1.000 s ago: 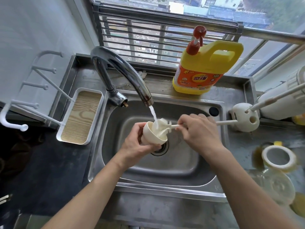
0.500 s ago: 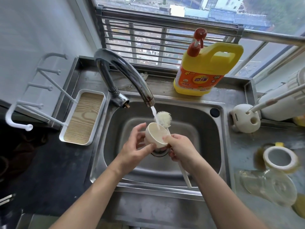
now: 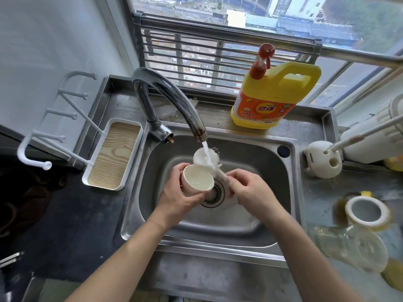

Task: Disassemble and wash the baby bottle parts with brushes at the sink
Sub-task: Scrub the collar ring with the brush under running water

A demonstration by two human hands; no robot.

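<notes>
The left hand (image 3: 176,197) wraps its fingers round a cream bottle cap (image 3: 197,180). It holds the cap over the middle of the sink (image 3: 268,171), just above the drain. The cap's open side tips up toward the person, likely so they can look inside.

The right hand (image 3: 246,190) pinches the thin handle of a bottle brush (image 3: 206,159). The fluffy head sits just past the cap, right under the water from the tap (image 3: 168,92), likely to rinse it. Over the sink, the drips fall in.

On the right counter lie a bottle ring (image 3: 367,211) and a clear bottle part (image 3: 353,247), I think waiting for their wash.

Count: two hands, one cap, one brush in hand, one more long handle in the white brush holder (image 3: 325,159), one tap, one yellow soap jug (image 3: 270,101) at the far edge.
</notes>
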